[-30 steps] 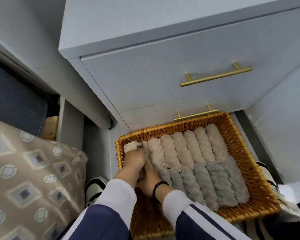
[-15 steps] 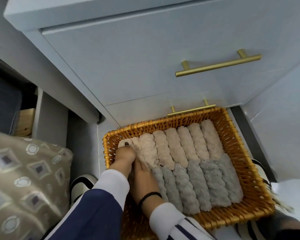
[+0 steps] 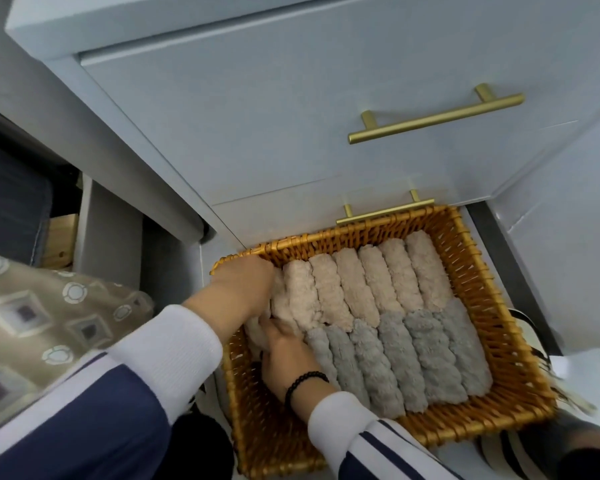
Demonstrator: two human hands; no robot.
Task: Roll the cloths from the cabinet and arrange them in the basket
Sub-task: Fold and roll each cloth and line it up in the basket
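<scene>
— Since half a second ago my left hand (image 3: 241, 289) has slid up to the basket's far-left corner, and my right hand (image 3: 286, 355) has come forward under it; the rolls themselves haven't shifted.

— What are the hands doing there?

— Both are on the last beige roll (image 3: 278, 306), at the left end of the far row. I judge I'm pressing it down into the gap between its neighbour and the wicker wall, so it sits as tight as the others. My left hand covers its far end, fingers curled over it; my right hand pinches the loose cloth at its near end.

— Why two rows?

— Sorted by colour, it seems: beige rolls (image 3: 378, 282) along the far side, grey rolls (image 3: 413, 355) along the near side, each lying side by side and touching, ends butted together. That packing holds them from unrolling.

— And the basket (image 3: 499, 306)?

— It sits on the floor, right against the cabinet (image 3: 257, 133), its far rim partly under the lower drawer handle (image 3: 385, 211). Both drawers look closed.

— Anything you can't see?

— My fingertips are buried in the cloth, so how firm the grip is I cannot tell. My sleeves hide the basket's near-left part, so I can't say whether a grey roll is missing there. A patterned cushion (image 3: 49, 323) is cut off at the left.
</scene>
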